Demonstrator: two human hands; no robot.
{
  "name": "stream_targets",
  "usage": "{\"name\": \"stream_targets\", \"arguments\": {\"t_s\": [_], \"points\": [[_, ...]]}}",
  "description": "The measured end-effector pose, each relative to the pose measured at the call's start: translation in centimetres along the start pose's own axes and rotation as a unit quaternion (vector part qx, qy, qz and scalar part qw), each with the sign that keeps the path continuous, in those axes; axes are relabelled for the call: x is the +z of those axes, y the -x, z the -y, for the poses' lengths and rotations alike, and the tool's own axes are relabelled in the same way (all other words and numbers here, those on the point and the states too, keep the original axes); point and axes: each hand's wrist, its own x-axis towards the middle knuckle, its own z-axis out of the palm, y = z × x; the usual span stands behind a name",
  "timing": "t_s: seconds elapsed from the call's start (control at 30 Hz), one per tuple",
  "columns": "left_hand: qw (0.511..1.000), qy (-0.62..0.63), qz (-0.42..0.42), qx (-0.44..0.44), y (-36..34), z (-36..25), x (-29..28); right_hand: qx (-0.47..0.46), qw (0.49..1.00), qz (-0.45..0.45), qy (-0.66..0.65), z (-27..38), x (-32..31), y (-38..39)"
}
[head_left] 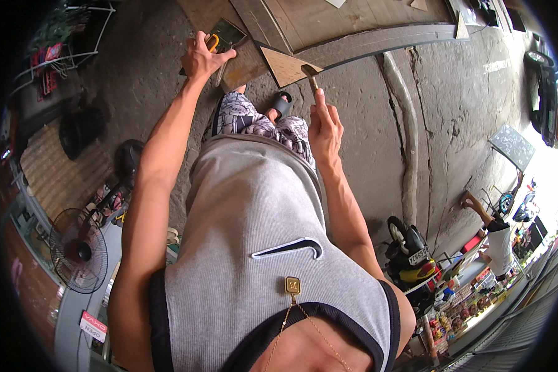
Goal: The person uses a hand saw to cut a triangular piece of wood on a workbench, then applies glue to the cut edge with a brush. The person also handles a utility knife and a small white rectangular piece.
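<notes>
Clasping brown-handled hammer (pixel 310 70) in right hand (pixel 325 127), near pale triangular wooden board (pixel 282 66) between hands, top centre. Can't tell left hand's (pixel 203 61) grip.

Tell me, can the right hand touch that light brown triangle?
Probably yes: the right hand is close to the triangle and nothing seems in between, though the tool it grips may need setting down first.

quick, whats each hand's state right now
Left hand: at an orange item; grip cannot be told.
Right hand: closed, holding a dark-headed tool.
</notes>
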Motion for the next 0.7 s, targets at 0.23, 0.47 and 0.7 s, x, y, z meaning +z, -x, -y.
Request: {"name": "stream_targets", "arguments": {"t_s": [0.23, 0.47, 0.7], "points": [[1.0, -0.007, -0.008, 0.002, -0.2, 0.4, 0.3, -0.011, 1.0, 0.003, -0.004, 0.2, 0.1, 0.1], [1.0, -0.002, -0.022, 0.011, -0.5, 0.6, 0.4, -0.03, 1.0, 0.003, -0.002, 0.2, 0.1, 0.3], [0.999, 0.011, -0.03, 0.022, -0.5, 0.6, 0.5, 0.005, 0.999, 0.039, 0.026, 0.0, -0.3, -0.8]]}}
